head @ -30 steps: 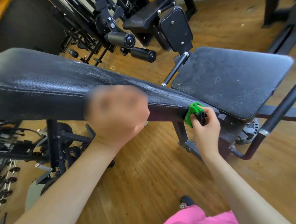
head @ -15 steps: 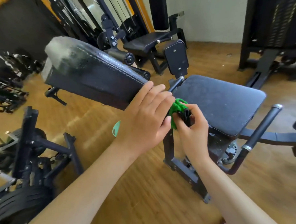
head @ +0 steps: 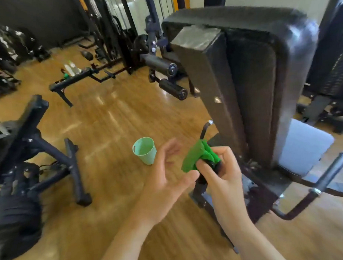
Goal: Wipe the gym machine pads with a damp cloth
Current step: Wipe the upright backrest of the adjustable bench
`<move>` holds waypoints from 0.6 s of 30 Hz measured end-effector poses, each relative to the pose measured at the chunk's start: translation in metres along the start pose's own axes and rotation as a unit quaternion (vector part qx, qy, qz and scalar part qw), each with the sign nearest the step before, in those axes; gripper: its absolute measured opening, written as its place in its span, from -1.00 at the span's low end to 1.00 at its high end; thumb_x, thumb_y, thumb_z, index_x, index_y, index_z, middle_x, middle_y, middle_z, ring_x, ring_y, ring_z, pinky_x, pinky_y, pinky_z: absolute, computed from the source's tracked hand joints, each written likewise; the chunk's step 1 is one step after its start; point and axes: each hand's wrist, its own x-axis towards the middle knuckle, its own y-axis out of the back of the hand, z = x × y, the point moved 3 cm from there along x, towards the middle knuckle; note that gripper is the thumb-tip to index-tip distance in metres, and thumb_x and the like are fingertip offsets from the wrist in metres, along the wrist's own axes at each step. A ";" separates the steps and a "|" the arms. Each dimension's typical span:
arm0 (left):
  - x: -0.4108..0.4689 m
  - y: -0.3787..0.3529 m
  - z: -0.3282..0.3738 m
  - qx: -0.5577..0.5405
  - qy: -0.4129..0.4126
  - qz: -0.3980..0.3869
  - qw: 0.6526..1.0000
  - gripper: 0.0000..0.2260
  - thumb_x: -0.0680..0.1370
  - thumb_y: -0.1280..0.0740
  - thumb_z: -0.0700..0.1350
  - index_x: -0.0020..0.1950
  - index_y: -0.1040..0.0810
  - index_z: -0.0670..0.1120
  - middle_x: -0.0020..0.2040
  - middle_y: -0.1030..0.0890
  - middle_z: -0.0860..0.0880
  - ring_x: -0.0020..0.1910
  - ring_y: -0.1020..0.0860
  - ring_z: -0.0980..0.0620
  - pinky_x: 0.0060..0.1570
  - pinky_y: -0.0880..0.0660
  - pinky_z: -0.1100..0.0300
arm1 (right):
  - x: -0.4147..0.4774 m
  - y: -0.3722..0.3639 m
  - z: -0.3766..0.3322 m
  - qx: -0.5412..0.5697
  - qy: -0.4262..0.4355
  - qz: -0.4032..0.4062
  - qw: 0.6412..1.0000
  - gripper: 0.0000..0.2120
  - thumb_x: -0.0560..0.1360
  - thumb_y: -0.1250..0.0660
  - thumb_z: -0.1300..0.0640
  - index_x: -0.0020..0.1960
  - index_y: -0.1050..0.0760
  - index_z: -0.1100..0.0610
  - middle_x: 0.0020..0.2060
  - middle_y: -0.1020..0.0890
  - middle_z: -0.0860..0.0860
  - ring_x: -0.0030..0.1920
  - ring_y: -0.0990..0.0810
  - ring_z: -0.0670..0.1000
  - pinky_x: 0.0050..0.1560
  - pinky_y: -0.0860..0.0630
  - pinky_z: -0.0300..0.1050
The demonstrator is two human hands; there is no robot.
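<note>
The black back pad of the bench stands upright, and I see its rear and side. Its seat pad lies to the right, looking pale in the light. My right hand grips a bunched green cloth together with a black knob at the foot of the back pad. My left hand hovers just left of the cloth, fingers relaxed and holding nothing, its thumb close to the cloth's lower edge.
A mint-green cup stands on the wooden floor left of my hands. A black side handle juts out at right. Roller pads and a cable machine stand behind. A dark machine frame fills the left.
The back pad has swung from a low tilt to upright. My left hand came off the pad and now hangs free beside the cloth. My right hand kept its grip.
</note>
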 end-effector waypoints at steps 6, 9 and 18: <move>-0.018 0.063 -0.043 -0.214 0.045 0.026 0.975 -0.53 0.28 -0.46 -0.01 0.14 -0.54 -0.14 -0.05 -0.66 0.03 -0.03 -0.62 0.15 -0.09 -0.53 0.32 | -0.025 -0.090 0.028 0.027 -0.079 -0.032 0.996 -0.86 0.39 -0.34 0.18 -0.05 -0.50 0.08 -0.11 -0.61 0.14 -0.05 -0.61 0.15 -0.01 -0.54 0.19; -0.016 0.089 -0.058 -0.239 0.040 0.022 0.970 -0.61 0.36 -0.44 -0.05 0.15 -0.57 -0.15 0.02 -0.66 -0.04 0.06 -0.62 0.05 0.01 -0.53 0.24 | -0.026 -0.116 0.038 0.051 -0.112 -0.014 0.992 -0.83 0.37 -0.36 0.15 -0.04 -0.49 0.11 -0.05 -0.61 0.20 0.04 -0.58 0.29 0.10 -0.48 0.35; 0.076 0.124 -0.085 -0.402 0.054 0.093 0.909 -0.81 0.33 -0.42 -0.21 -0.08 -0.68 -0.08 -0.11 -0.67 -0.09 -0.10 -0.63 0.02 -0.16 -0.54 0.27 | 0.054 -0.161 0.055 -0.027 -0.050 -0.009 0.998 -0.88 0.46 -0.43 0.28 -0.11 -0.48 0.22 -0.15 -0.64 0.08 -0.02 -0.63 0.06 -0.02 -0.55 -0.09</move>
